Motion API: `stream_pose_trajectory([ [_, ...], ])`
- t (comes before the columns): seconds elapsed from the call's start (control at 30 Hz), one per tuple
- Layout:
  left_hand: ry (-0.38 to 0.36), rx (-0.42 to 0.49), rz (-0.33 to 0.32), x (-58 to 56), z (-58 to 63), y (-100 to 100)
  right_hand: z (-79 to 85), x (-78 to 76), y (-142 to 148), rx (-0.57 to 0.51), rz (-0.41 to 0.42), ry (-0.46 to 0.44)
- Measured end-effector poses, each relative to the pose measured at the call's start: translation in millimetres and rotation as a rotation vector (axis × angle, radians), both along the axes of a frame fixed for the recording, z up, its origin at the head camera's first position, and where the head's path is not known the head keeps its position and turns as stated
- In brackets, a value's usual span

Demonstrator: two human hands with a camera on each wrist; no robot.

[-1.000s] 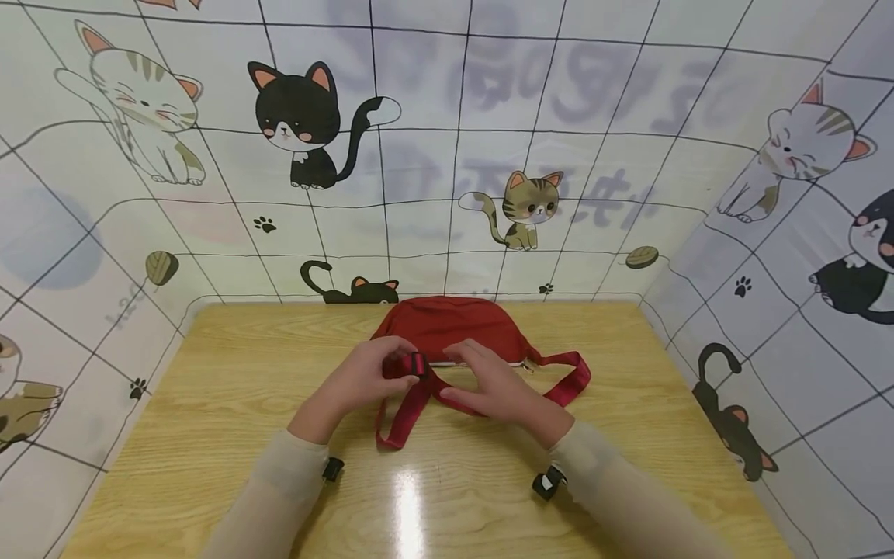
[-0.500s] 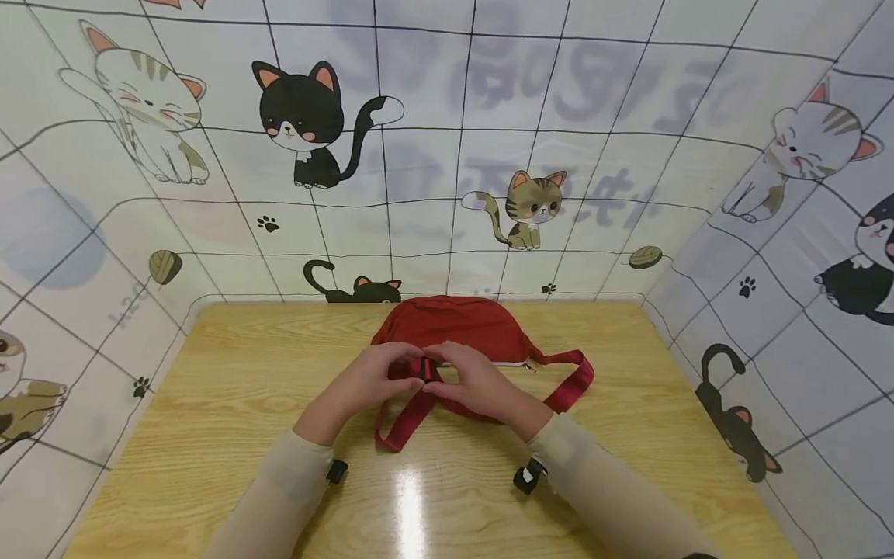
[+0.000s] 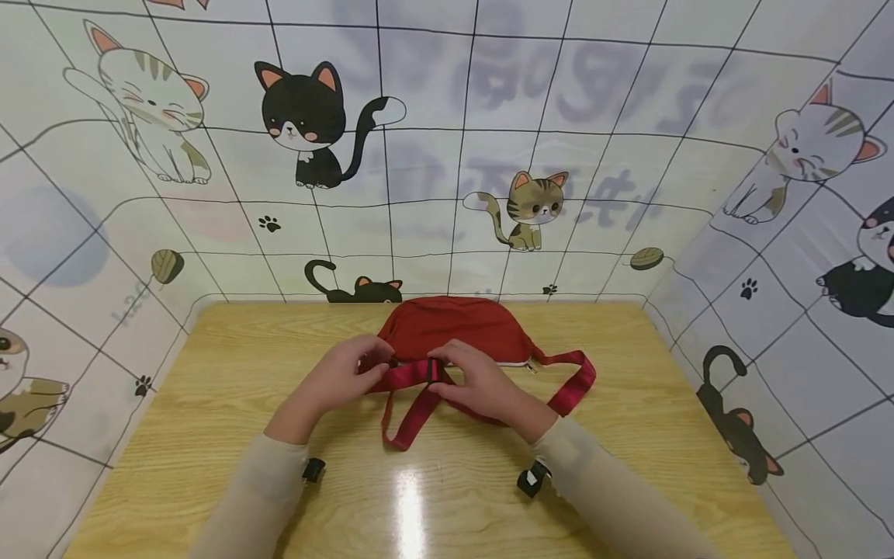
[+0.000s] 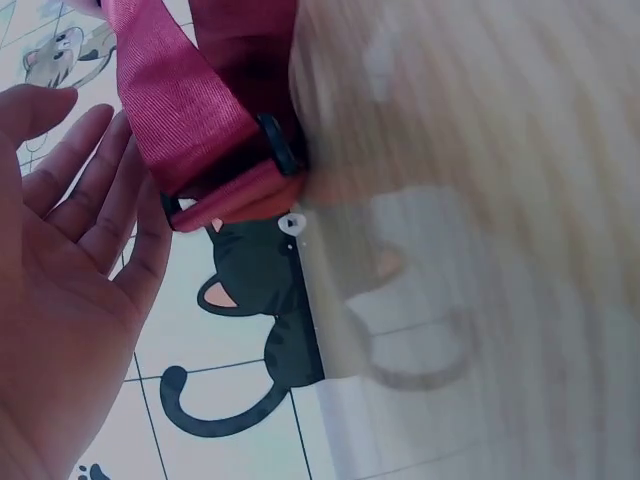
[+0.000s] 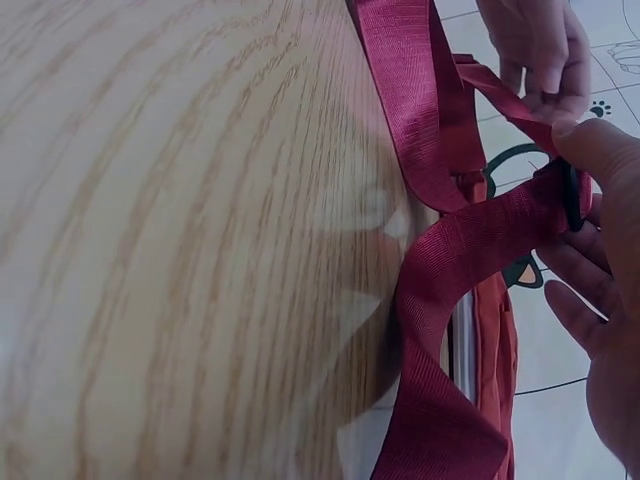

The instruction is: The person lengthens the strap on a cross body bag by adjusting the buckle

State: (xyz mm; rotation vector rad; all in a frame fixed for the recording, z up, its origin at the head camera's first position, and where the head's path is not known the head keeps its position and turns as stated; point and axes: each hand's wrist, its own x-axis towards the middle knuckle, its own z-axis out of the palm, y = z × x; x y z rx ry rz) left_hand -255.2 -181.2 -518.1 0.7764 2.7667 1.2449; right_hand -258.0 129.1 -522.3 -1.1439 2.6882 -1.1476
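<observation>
A red waist bag [image 3: 457,330] lies at the back of the table, its dark red strap [image 3: 408,376] looped in front. My right hand [image 3: 482,384] pinches a black strap adjuster [image 5: 572,195] between thumb and fingers. Just left of it is my left hand [image 3: 338,380], beside the strap. In the left wrist view its thumb stands apart from the extended fingers [image 4: 85,190], and the strap passes by the fingertips. Another black strap fitting [image 4: 280,145] shows close to that hand. Whether the left fingertips touch the webbing is hard to tell.
The wooden table [image 3: 230,435] meets a cat-print wall covering [image 3: 419,210] at the back and sides. A strap loop [image 3: 576,384] lies to the bag's right, near a zip pull [image 3: 533,367]. Small black cameras [image 3: 533,479] sit on both wrists.
The right hand has come in from the right and taken hold of the adjuster. My left hand has let go of the adjuster and slid left along the strap, exposing a stretch of webbing.
</observation>
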Motion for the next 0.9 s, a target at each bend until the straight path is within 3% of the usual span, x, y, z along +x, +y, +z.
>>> stream_pose_trajectory([
  [0.27,-0.057,-0.029,-0.026,1.6,-7.4,-6,-3.0,-0.6,2,-0.019,-0.008,-0.008],
  [0.67,0.059,-0.167,-0.027,2.4,-9.8,-31,-4.6,0.1,6,-0.051,0.001,-0.002],
  [0.9,0.083,-0.219,-0.051,1.6,-11.6,-40,-5.7,0.1,12,0.008,-0.021,0.026],
])
